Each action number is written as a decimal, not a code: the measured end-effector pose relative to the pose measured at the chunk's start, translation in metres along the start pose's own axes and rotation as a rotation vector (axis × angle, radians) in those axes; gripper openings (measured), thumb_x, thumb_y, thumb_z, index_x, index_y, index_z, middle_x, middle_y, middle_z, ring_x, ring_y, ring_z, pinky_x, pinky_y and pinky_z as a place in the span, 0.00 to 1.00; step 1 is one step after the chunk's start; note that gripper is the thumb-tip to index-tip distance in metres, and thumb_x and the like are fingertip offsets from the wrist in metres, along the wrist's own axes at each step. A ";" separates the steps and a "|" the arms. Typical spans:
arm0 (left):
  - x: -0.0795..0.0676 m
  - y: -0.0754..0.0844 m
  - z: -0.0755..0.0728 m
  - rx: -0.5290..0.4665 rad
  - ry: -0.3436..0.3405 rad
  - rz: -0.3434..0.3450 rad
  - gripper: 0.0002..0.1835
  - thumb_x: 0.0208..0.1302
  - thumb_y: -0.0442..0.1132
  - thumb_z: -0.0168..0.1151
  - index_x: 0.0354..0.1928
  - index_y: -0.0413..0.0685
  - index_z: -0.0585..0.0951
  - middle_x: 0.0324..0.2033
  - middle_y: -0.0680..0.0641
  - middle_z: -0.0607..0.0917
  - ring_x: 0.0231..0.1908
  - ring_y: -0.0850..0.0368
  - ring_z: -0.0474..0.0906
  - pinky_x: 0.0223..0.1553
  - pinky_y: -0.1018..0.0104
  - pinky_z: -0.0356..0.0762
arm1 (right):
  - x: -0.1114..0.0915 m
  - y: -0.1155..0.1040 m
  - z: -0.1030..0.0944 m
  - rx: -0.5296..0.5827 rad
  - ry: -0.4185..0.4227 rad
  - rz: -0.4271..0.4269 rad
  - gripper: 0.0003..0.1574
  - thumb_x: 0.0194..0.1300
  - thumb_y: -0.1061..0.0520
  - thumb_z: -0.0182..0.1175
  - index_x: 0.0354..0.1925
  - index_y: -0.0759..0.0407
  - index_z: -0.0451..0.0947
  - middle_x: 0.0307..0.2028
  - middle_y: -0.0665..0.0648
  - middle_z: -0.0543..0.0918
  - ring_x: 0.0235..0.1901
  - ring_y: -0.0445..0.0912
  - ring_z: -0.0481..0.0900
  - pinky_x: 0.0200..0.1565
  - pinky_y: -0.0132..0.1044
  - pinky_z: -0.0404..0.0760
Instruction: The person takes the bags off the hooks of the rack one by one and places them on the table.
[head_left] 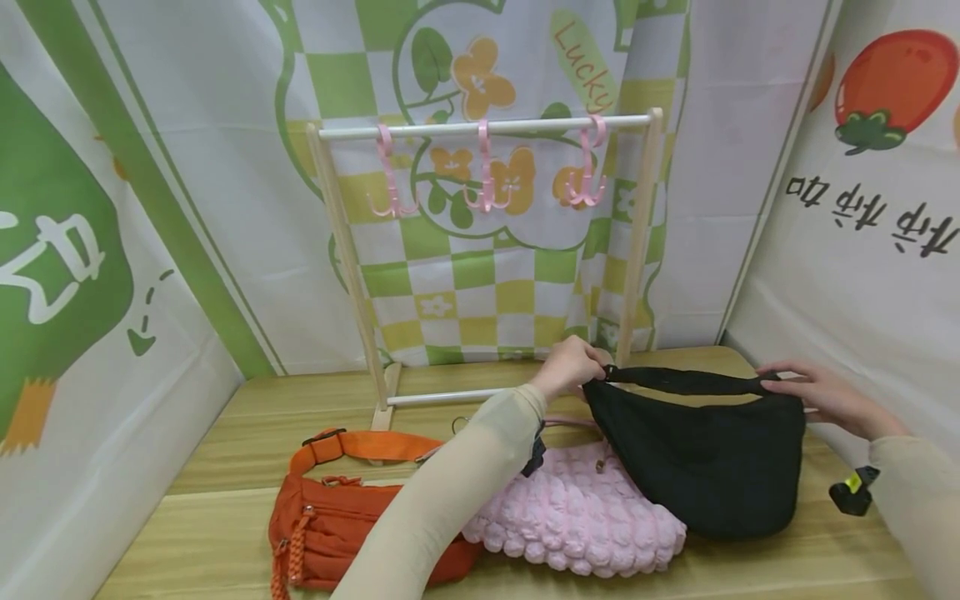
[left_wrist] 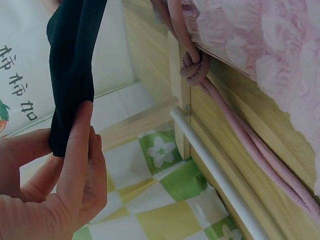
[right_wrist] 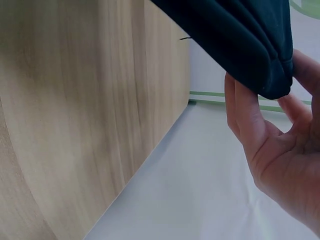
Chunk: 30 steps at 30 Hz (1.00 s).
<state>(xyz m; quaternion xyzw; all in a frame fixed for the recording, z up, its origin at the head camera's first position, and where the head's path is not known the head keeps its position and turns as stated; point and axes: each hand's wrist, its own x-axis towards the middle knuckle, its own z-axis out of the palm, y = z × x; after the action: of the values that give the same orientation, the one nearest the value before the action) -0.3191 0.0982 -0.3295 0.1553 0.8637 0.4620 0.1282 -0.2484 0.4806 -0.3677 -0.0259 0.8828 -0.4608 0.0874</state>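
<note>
A black shoulder bag (head_left: 705,467) is held up by its two top corners at the right of the table, its strap (head_left: 682,381) across the top. At its left corner, my left hand (head_left: 568,367) pinches the black fabric between thumb and fingers, also seen in the left wrist view. My right hand (head_left: 832,398) grips the opposite corner, fingers on one side and thumb on the other in the right wrist view. Just left of the black bag lies a pink puffy bag (head_left: 577,508) with a knotted cord strap (left_wrist: 195,70). The left forearm covers part of it.
A wooden rack with a white top bar (head_left: 442,130) stands at the back, carrying three pink hooks (head_left: 486,171). An orange bag (head_left: 337,525) lies at the front left of the wooden table (head_left: 202,500). Printed cloth walls (head_left: 825,250) enclose the back and sides.
</note>
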 end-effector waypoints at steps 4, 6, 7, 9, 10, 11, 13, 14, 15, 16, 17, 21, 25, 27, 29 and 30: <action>0.002 -0.002 0.002 0.003 0.000 -0.006 0.06 0.56 0.29 0.65 0.36 0.40 0.87 0.40 0.43 0.84 0.23 0.55 0.78 0.30 0.56 0.85 | 0.000 0.002 0.002 -0.019 0.008 0.008 0.23 0.71 0.46 0.50 0.60 0.50 0.67 0.53 0.49 0.73 0.46 0.41 0.78 0.43 0.44 0.80; 0.002 -0.002 0.004 -0.005 -0.002 -0.012 0.06 0.55 0.28 0.65 0.35 0.39 0.87 0.38 0.44 0.84 0.22 0.55 0.78 0.30 0.56 0.84 | 0.001 0.002 0.003 -0.031 0.010 0.013 0.24 0.72 0.46 0.50 0.61 0.52 0.66 0.59 0.62 0.70 0.49 0.48 0.78 0.44 0.45 0.81; 0.003 -0.003 0.004 -0.006 -0.002 -0.012 0.06 0.55 0.28 0.65 0.35 0.38 0.87 0.37 0.44 0.84 0.22 0.56 0.77 0.28 0.57 0.84 | 0.001 0.003 0.003 -0.035 0.008 0.014 0.25 0.72 0.46 0.50 0.61 0.54 0.66 0.62 0.67 0.66 0.51 0.51 0.77 0.44 0.46 0.81; 0.003 -0.004 0.005 0.001 -0.003 -0.015 0.04 0.55 0.28 0.65 0.33 0.38 0.86 0.34 0.46 0.84 0.22 0.56 0.77 0.25 0.59 0.84 | 0.000 0.003 0.005 -0.036 0.003 0.016 0.26 0.72 0.45 0.49 0.62 0.55 0.65 0.66 0.74 0.58 0.52 0.53 0.77 0.44 0.46 0.81; 0.004 -0.004 0.005 -0.005 -0.002 -0.020 0.04 0.54 0.27 0.64 0.32 0.38 0.86 0.33 0.47 0.83 0.22 0.57 0.77 0.24 0.61 0.83 | 0.000 0.003 0.005 -0.034 0.001 0.018 0.26 0.72 0.45 0.49 0.62 0.55 0.65 0.67 0.74 0.55 0.51 0.51 0.77 0.44 0.45 0.81; 0.004 -0.005 0.006 -0.007 -0.003 -0.023 0.04 0.54 0.27 0.64 0.31 0.38 0.86 0.32 0.47 0.83 0.22 0.57 0.77 0.22 0.61 0.83 | 0.000 0.003 0.006 -0.032 -0.002 0.018 0.27 0.72 0.45 0.49 0.63 0.56 0.65 0.67 0.75 0.54 0.50 0.49 0.78 0.44 0.45 0.81; 0.005 -0.006 0.006 -0.004 -0.003 -0.027 0.04 0.54 0.26 0.63 0.29 0.37 0.86 0.30 0.47 0.82 0.23 0.57 0.77 0.21 0.62 0.83 | -0.001 0.002 0.007 -0.032 -0.006 0.020 0.27 0.72 0.45 0.49 0.63 0.56 0.65 0.68 0.74 0.53 0.48 0.44 0.78 0.43 0.43 0.81; 0.005 -0.006 0.006 -0.006 -0.003 -0.030 0.04 0.54 0.26 0.62 0.29 0.37 0.86 0.29 0.47 0.82 0.23 0.57 0.77 0.21 0.62 0.82 | -0.001 0.002 0.007 -0.033 -0.006 0.022 0.27 0.72 0.45 0.49 0.63 0.56 0.65 0.68 0.74 0.53 0.47 0.42 0.78 0.43 0.42 0.81; 0.006 -0.007 0.006 -0.005 -0.001 -0.031 0.05 0.53 0.26 0.62 0.28 0.37 0.86 0.29 0.47 0.82 0.23 0.56 0.77 0.21 0.62 0.82 | -0.001 0.002 0.007 -0.034 -0.006 0.024 0.27 0.72 0.45 0.49 0.63 0.56 0.65 0.68 0.74 0.53 0.47 0.42 0.78 0.43 0.42 0.81; 0.006 -0.007 0.007 0.004 -0.001 -0.029 0.05 0.53 0.25 0.61 0.29 0.37 0.86 0.29 0.47 0.83 0.23 0.57 0.77 0.20 0.63 0.82 | -0.001 0.002 0.008 -0.037 -0.008 0.024 0.28 0.72 0.45 0.49 0.63 0.56 0.65 0.68 0.74 0.52 0.48 0.44 0.78 0.43 0.42 0.81; 0.007 -0.008 0.007 0.017 -0.002 -0.026 0.05 0.53 0.26 0.61 0.29 0.37 0.86 0.29 0.46 0.83 0.23 0.57 0.77 0.20 0.64 0.82 | -0.001 0.002 0.008 -0.038 -0.010 0.026 0.28 0.72 0.45 0.49 0.64 0.56 0.65 0.68 0.75 0.52 0.49 0.48 0.78 0.43 0.42 0.81; 0.010 -0.011 0.009 0.050 -0.006 -0.023 0.06 0.54 0.27 0.61 0.30 0.38 0.86 0.29 0.47 0.84 0.21 0.57 0.78 0.20 0.65 0.81 | -0.001 0.004 0.008 -0.044 -0.022 0.033 0.29 0.72 0.45 0.49 0.64 0.58 0.64 0.68 0.76 0.51 0.55 0.59 0.74 0.45 0.44 0.81; 0.012 -0.012 0.011 0.036 -0.029 -0.047 0.05 0.55 0.27 0.62 0.30 0.36 0.86 0.26 0.47 0.83 0.20 0.56 0.79 0.22 0.63 0.83 | 0.000 0.006 0.009 -0.045 -0.032 0.043 0.30 0.72 0.44 0.48 0.65 0.58 0.64 0.69 0.76 0.50 0.55 0.57 0.74 0.45 0.43 0.81; 0.012 -0.012 0.011 0.025 -0.037 -0.059 0.05 0.55 0.27 0.61 0.30 0.36 0.86 0.24 0.47 0.82 0.20 0.55 0.80 0.23 0.62 0.83 | 0.000 0.007 0.009 -0.042 -0.038 0.047 0.31 0.72 0.44 0.48 0.66 0.59 0.63 0.69 0.76 0.50 0.54 0.55 0.75 0.45 0.42 0.81; 0.012 -0.012 0.011 0.020 -0.038 -0.067 0.05 0.56 0.26 0.61 0.30 0.36 0.85 0.23 0.48 0.81 0.20 0.54 0.80 0.24 0.62 0.84 | 0.001 0.008 0.009 -0.031 -0.045 0.053 0.30 0.72 0.44 0.48 0.66 0.57 0.64 0.69 0.76 0.50 0.53 0.53 0.76 0.45 0.42 0.81; 0.012 -0.012 0.011 0.018 -0.037 -0.071 0.05 0.56 0.26 0.61 0.29 0.35 0.85 0.23 0.48 0.80 0.20 0.54 0.80 0.24 0.61 0.84 | 0.001 0.008 0.009 -0.022 -0.048 0.057 0.29 0.72 0.44 0.48 0.65 0.56 0.64 0.69 0.76 0.50 0.53 0.52 0.77 0.45 0.42 0.81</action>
<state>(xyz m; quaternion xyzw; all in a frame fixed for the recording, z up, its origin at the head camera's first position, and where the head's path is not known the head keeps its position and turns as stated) -0.3280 0.1052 -0.3461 0.1344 0.8702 0.4466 0.1591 -0.2475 0.4775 -0.3795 -0.0129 0.8859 -0.4474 0.1216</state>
